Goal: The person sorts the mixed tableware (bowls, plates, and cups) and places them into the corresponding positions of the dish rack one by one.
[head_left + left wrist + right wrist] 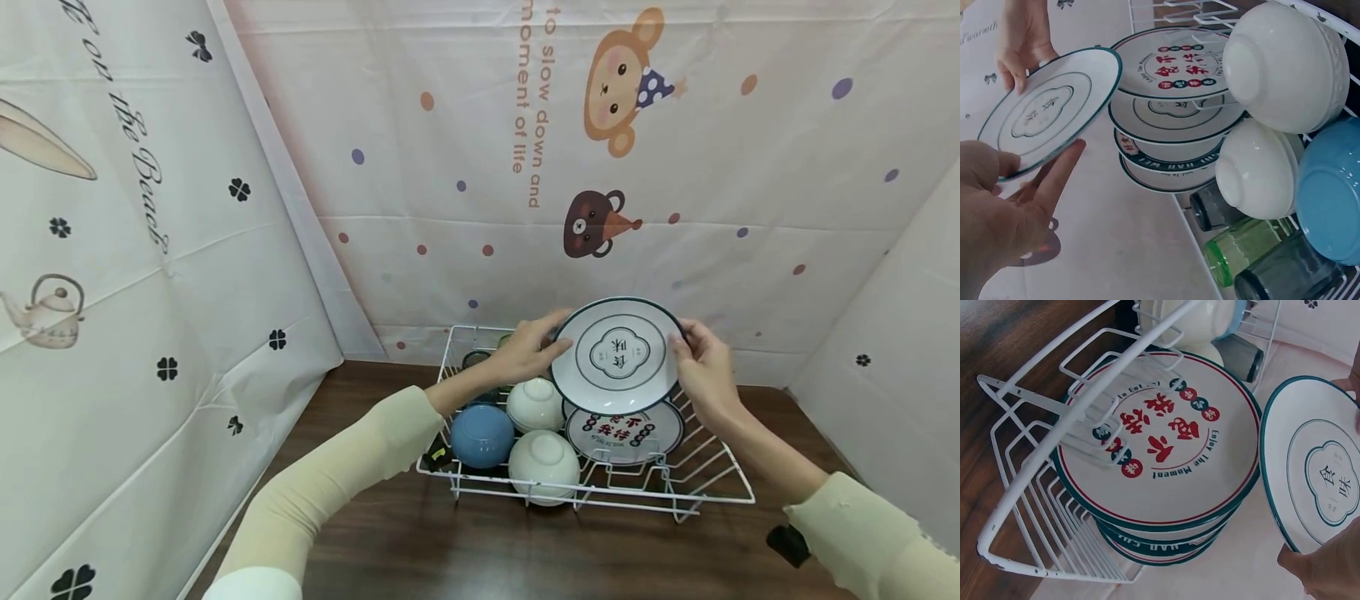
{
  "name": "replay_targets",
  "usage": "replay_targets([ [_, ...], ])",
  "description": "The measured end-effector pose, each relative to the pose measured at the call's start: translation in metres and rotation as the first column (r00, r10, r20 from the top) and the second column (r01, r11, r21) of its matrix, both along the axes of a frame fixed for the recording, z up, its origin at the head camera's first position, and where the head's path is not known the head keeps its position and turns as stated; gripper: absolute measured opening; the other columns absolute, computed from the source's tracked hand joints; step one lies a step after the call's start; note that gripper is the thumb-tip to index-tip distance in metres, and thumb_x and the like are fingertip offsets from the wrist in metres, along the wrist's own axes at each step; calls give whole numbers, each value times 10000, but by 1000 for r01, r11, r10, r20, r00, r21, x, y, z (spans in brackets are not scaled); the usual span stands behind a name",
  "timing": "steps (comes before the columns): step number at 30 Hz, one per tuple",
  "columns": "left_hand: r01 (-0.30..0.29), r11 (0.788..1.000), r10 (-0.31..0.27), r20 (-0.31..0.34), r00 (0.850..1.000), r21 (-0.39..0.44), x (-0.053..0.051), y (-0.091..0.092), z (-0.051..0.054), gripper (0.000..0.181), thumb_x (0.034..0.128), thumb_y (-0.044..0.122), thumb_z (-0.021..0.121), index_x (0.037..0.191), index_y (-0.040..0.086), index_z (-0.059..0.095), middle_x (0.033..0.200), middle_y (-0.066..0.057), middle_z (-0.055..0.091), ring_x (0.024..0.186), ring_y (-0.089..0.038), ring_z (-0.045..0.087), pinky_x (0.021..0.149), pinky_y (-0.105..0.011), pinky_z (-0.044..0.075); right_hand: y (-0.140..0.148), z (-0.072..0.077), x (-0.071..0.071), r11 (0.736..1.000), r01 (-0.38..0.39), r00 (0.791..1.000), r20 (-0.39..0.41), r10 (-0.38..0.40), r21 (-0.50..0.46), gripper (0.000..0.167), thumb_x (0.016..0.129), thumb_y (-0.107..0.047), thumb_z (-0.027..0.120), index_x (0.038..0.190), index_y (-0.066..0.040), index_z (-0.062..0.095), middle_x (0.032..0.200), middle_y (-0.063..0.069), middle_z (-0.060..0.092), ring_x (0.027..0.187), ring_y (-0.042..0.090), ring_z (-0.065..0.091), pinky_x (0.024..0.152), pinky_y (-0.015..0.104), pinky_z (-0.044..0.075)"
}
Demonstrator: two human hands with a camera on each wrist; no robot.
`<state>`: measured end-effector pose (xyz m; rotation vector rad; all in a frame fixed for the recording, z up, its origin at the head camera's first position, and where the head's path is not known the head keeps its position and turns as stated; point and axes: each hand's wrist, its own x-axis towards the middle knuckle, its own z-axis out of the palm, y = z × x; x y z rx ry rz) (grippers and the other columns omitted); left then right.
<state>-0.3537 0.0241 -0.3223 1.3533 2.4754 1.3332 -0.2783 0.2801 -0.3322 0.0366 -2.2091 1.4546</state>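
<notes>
Between both hands, a white plate (618,358) with a dark green rim and a printed emblem is held up above a dish rack (738,487). My left hand (528,348) grips its left edge, thumb on the face and fingers behind. On the opposite edge, my right hand (707,367) pinches it the same way. Below it, a plate with red lettering (622,435) stands in the rack, and several more plates (1172,119) are lined up behind that one in the left wrist view.
White bowls (545,462) and a blue bowl (482,436) sit upside down in the rack's left part. A green glass (1235,250) and dark glasses (1288,269) lie near them. Printed cloth walls (450,250) surround the brown wooden table (480,550).
</notes>
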Motion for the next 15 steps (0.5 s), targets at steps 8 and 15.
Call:
replay_targets([
  [8, -43, 998, 39, 78, 996, 52, 8, 6, 1, 382, 1009, 2, 593, 1391, 23, 600, 1013, -242, 764, 798, -305, 777, 556, -259, 618, 8, -10, 3, 996, -30, 997, -64, 36, 84, 322, 1095, -127, 435, 1299, 103, 530, 951, -213, 569, 886, -63, 557, 771, 68, 492],
  [15, -15, 998, 10, 96, 995, 57, 10, 8, -3, 395, 998, -10, 606, 1392, 22, 615, 1060, -239, 763, 808, -310, 776, 547, -275, 619, 44, -8, -22, 972, 13, 991, -133, 19, 234, 514, 1129, -272, 323, 1202, 130, 636, 996, -96, 703, 890, -98, 600, 773, 42, 502],
])
